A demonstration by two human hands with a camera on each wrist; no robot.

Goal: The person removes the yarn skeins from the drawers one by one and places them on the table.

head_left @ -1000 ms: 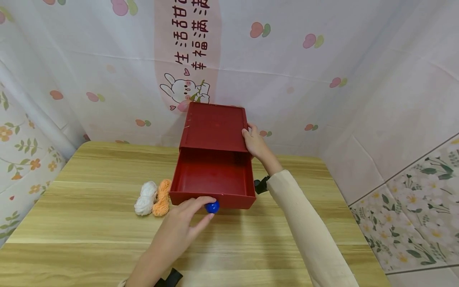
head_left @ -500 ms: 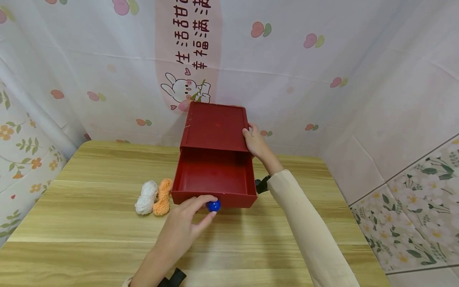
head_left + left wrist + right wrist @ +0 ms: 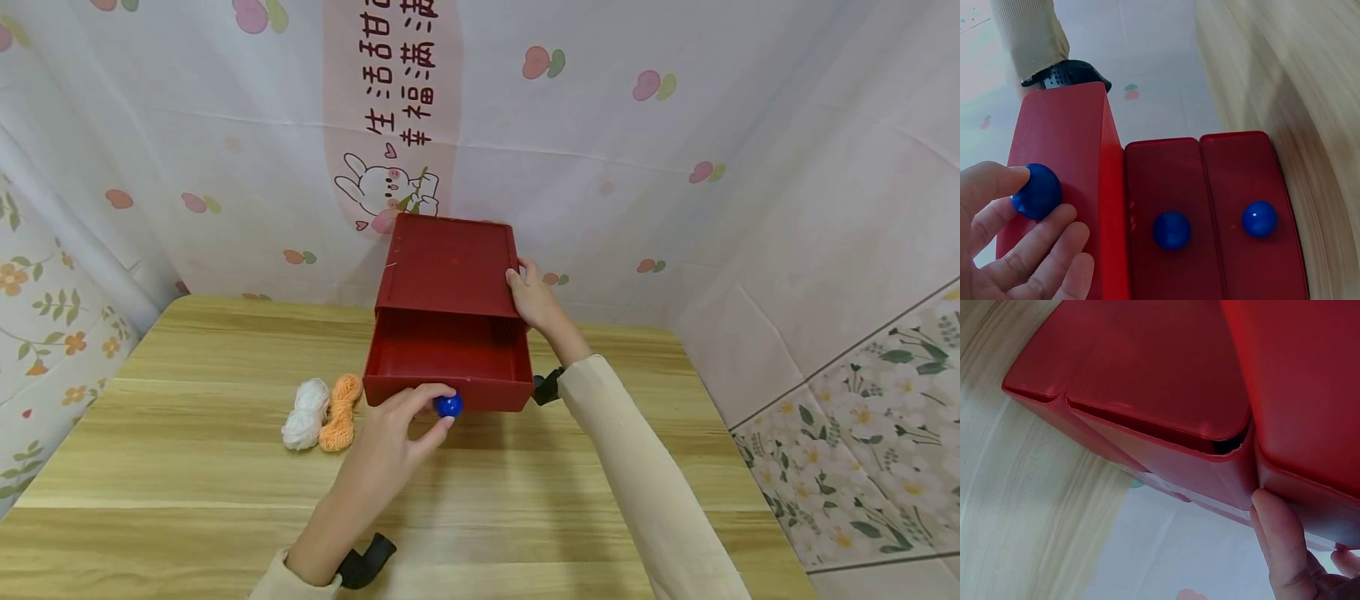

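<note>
A red drawer cabinet (image 3: 450, 262) stands at the back of the table, its top drawer (image 3: 446, 354) pulled part way out with a bare inside. With thumb and fingers my left hand (image 3: 386, 442) pinches the round blue knob (image 3: 448, 405) on that drawer's front. Two lower drawers, each with a blue knob (image 3: 1172, 230), look closed in the left wrist view. My right hand (image 3: 534, 296) grips the cabinet's right side near the top, thumb over the edge; some of its fingers are hidden in the head view.
Left of the cabinet, a white yarn skein (image 3: 306, 415) and an orange yarn skein (image 3: 341, 414) lie side by side on the wooden table (image 3: 187, 467). A patterned curtain (image 3: 600, 167) hangs close behind.
The top drawer has slid some way back into the cabinet, with my left hand moving forward on its knob. My right hand stays in place.
</note>
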